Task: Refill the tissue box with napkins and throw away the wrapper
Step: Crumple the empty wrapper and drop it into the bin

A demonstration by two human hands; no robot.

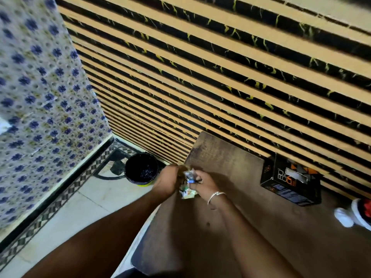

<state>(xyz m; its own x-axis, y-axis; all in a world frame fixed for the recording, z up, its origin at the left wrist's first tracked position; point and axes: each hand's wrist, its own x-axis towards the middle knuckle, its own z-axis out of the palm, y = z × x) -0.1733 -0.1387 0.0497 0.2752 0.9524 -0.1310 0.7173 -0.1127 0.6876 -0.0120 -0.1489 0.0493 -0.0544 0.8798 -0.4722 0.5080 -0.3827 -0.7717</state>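
A crumpled clear wrapper point(186, 186) with coloured print is bunched between both hands above the left edge of the brown table point(224, 157). My left hand point(166, 181) grips its left side and my right hand point(202, 184), with a bracelet on the wrist, grips its right side. The black tissue box point(291, 181) with orange markings stands on the table against the striped wall, well to the right of my hands; white paper shows in its top slot. A round bin point(140, 169) with a black liner stands on the floor just left of my hands.
A wall of tan and black stripes point(220, 67) runs behind the table. A blue-flowered tiled wall point(40, 97) rises on the left above pale floor tiles point(90, 197). A white and red object point(355, 213) lies at the table's right edge.
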